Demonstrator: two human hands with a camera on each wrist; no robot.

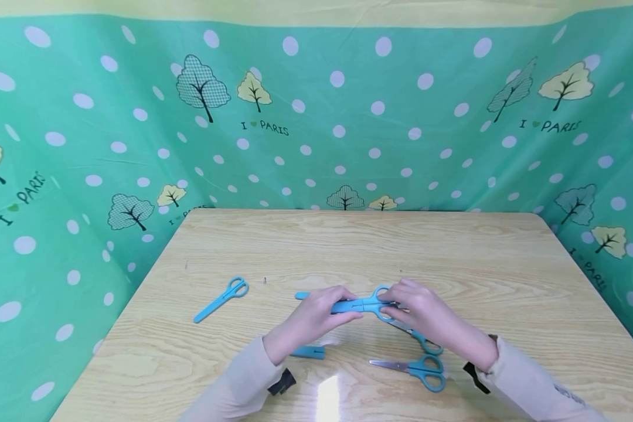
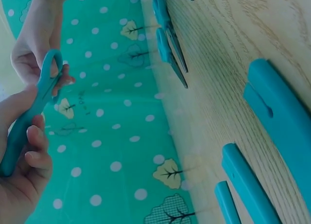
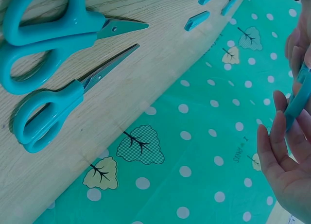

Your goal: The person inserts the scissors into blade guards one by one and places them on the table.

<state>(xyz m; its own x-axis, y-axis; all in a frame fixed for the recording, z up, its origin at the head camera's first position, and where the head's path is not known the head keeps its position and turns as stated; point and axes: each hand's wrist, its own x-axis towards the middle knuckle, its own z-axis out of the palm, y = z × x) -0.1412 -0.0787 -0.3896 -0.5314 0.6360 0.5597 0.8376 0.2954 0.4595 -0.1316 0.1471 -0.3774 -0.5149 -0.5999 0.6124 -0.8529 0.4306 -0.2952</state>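
Between my hands is a pair of blue scissors [image 1: 371, 305], its blades inside a blue sheath [image 1: 344, 306]. My left hand [image 1: 316, 313] pinches the sheath between thumb and fingers. The finger loops [image 2: 50, 68] are held by my right hand [image 1: 419, 305], whose fingertips are at the handle. Beneath and in front of the right hand lie two bare-bladed scissors, one pair [image 1: 426, 370] nearer me and another [image 1: 427, 344] partly hidden by that hand. Loose blue sheaths lie near the left hand: one [image 1: 302, 296] beyond it, another [image 1: 310, 352] under the left forearm.
Farther left on the wooden table [image 1: 348, 246], sheathed blue scissors [image 1: 221, 300] lie at a slant. A third loose sheath [image 2: 248, 185] shows among those in the left wrist view. A green dotted cloth [image 1: 316, 117] hangs behind the table and along its sides.
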